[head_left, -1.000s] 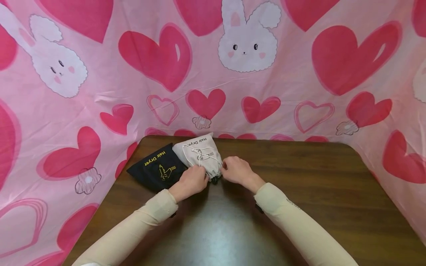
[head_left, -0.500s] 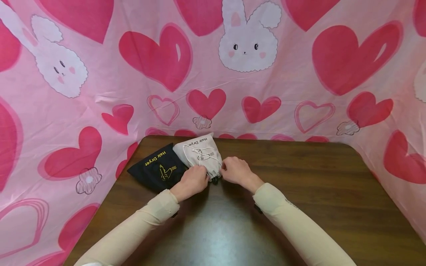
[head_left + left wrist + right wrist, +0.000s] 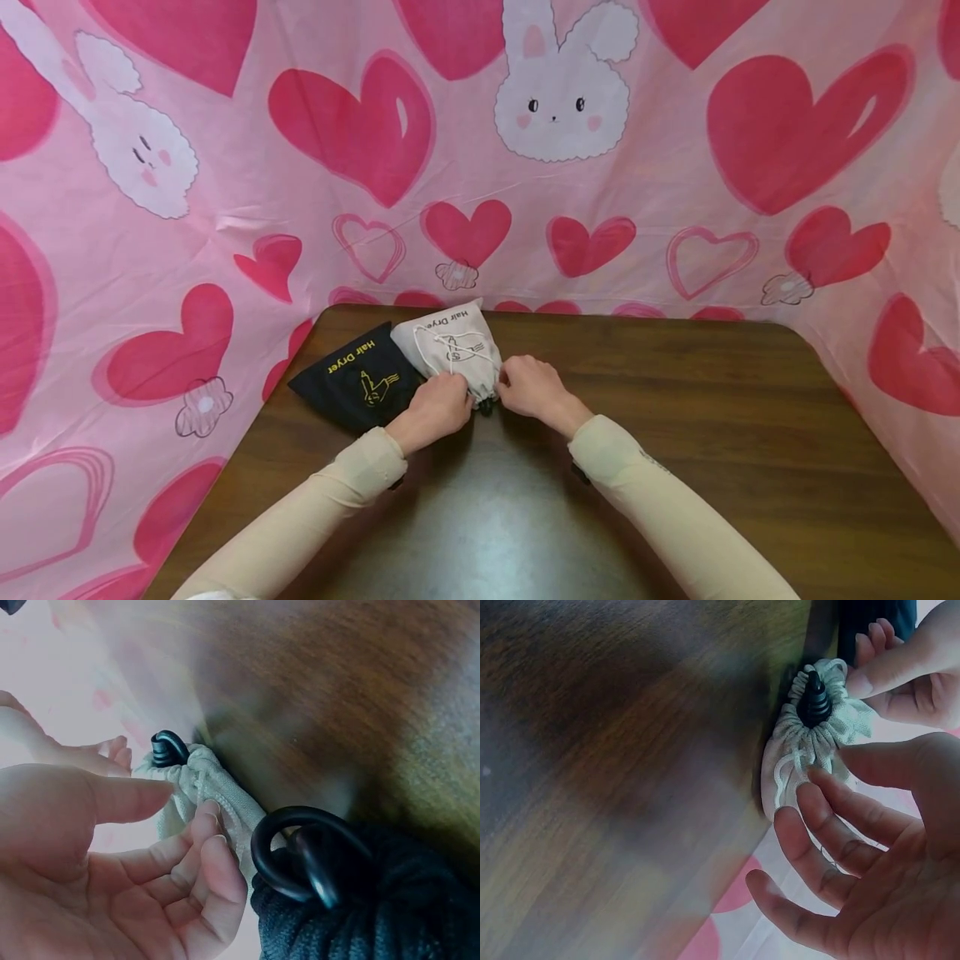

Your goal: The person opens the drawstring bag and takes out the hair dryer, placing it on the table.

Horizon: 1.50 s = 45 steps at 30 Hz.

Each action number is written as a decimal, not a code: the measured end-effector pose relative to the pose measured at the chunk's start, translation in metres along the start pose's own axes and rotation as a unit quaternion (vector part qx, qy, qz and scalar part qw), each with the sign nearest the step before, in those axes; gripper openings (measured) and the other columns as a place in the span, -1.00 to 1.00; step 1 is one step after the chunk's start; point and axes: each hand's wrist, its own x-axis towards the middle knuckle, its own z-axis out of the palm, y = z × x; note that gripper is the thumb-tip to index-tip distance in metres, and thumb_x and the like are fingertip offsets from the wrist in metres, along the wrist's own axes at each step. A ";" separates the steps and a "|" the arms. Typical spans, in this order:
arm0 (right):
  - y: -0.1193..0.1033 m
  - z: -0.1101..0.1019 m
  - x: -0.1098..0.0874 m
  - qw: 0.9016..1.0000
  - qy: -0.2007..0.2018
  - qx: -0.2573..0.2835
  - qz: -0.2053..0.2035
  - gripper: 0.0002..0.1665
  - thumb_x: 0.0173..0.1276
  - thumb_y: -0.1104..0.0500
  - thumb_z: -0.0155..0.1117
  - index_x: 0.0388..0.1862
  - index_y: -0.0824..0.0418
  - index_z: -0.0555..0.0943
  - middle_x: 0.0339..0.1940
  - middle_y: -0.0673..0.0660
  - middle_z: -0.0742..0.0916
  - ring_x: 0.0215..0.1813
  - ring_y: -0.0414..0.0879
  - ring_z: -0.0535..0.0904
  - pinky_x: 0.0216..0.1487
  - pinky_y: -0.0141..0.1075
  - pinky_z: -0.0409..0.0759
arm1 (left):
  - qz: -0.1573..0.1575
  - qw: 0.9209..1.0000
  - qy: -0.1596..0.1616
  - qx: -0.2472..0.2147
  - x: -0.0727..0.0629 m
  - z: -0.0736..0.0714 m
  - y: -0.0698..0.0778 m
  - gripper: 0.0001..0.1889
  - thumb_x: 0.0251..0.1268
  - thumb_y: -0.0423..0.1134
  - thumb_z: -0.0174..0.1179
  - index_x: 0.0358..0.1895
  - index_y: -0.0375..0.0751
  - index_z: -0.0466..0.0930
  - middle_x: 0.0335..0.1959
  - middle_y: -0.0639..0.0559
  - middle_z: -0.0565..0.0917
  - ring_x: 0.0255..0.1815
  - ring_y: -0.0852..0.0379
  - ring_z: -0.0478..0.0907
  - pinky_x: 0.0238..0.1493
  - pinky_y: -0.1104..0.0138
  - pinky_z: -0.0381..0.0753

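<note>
A light grey drawstring bag (image 3: 468, 367) printed "Hair Dryer" lies near the back of the table, its gathered mouth towards me. My left hand (image 3: 435, 407) pinches the left side of that mouth. On the opposite side, my right hand (image 3: 534, 386) pinches the rim between thumb and index finger, the other fingers spread, as the right wrist view shows. A ribbed black cord end (image 3: 815, 705) pokes out of the mouth. White drawstrings (image 3: 429, 354) lie over the bag's top. What is inside is hidden.
A black bag (image 3: 352, 379) with yellow "Hair Dryer" print lies against the grey one, left of it. A looped black cord (image 3: 274, 874) sticks out of its mouth. The brown wooden table (image 3: 675, 400) is backed by a pink heart-patterned cloth (image 3: 637, 183).
Both hands keep their places at the bag's mouth, and neither bag has visibly moved. The head view has shifted very slightly.
</note>
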 end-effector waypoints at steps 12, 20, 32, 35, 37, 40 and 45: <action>0.001 0.002 0.002 1.000 0.000 -0.007 -0.002 -0.75 0.47 0.13 0.37 -0.47 0.10 0.68 -0.53 -0.02 0.64 -0.46 -0.08 0.55 -0.36 -0.07 0.58 | -0.001 1.000 -0.005 0.001 0.003 0.004 0.000 -0.68 0.51 -0.19 0.28 -0.49 -0.18 0.57 -0.57 -0.01 0.54 -0.57 0.05 0.54 -0.50 0.12 0.56; 0.003 0.005 0.005 1.000 0.009 0.003 0.006 -0.66 0.46 0.17 0.33 -0.57 0.09 0.59 -0.61 0.00 0.58 -0.51 -0.06 0.50 -0.44 -0.13 0.48 | -0.004 1.000 -0.016 0.000 0.004 0.004 0.002 -0.70 0.52 -0.20 0.26 -0.47 -0.20 0.58 -0.57 -0.02 0.54 -0.57 0.04 0.53 -0.51 0.15 0.54; 0.004 0.009 0.006 1.000 0.014 0.013 0.003 -0.65 0.43 0.21 0.31 -0.61 0.10 0.58 -0.65 -0.01 0.54 -0.53 -0.08 0.46 -0.48 -0.17 0.44 | 0.002 1.000 -0.008 0.023 0.007 0.007 0.002 -0.74 0.50 -0.21 0.26 -0.43 -0.22 0.61 -0.50 -0.05 0.58 -0.52 0.03 0.56 -0.46 0.11 0.58; 0.003 0.008 0.006 1.000 0.015 0.010 0.006 -0.65 0.43 0.22 0.32 -0.61 0.11 0.58 -0.65 0.00 0.54 -0.52 -0.07 0.47 -0.46 -0.16 0.45 | -0.003 1.000 -0.011 0.026 0.008 0.007 0.003 -0.74 0.50 -0.21 0.26 -0.41 -0.23 0.61 -0.47 -0.06 0.59 -0.50 0.02 0.57 -0.44 0.10 0.59; 0.003 0.007 0.006 1.000 0.016 0.009 0.008 -0.64 0.43 0.22 0.33 -0.62 0.12 0.58 -0.65 0.01 0.54 -0.52 -0.06 0.47 -0.45 -0.15 0.44 | -0.004 1.000 -0.012 0.024 0.008 0.007 0.003 -0.75 0.50 -0.22 0.26 -0.40 -0.24 0.62 -0.46 -0.08 0.60 -0.49 0.01 0.58 -0.43 0.09 0.60; 0.003 0.008 0.006 1.000 0.015 0.012 0.011 -0.64 0.42 0.22 0.33 -0.63 0.12 0.57 -0.66 0.01 0.53 -0.53 -0.06 0.46 -0.46 -0.15 0.43 | -0.002 1.000 -0.015 0.020 0.010 0.007 0.003 -0.75 0.48 -0.22 0.26 -0.41 -0.25 0.62 -0.46 -0.09 0.61 -0.49 0.00 0.59 -0.44 0.08 0.61; 0.005 0.009 0.006 1.000 0.018 0.012 0.009 -0.62 0.41 0.23 0.33 -0.66 0.10 0.55 -0.67 0.00 0.52 -0.54 -0.08 0.45 -0.49 -0.16 0.42 | 0.016 1.000 -0.010 0.023 0.018 0.020 -0.006 -0.77 0.47 -0.21 0.26 -0.40 -0.23 0.63 -0.46 -0.08 0.61 -0.52 0.01 0.57 -0.50 0.08 0.57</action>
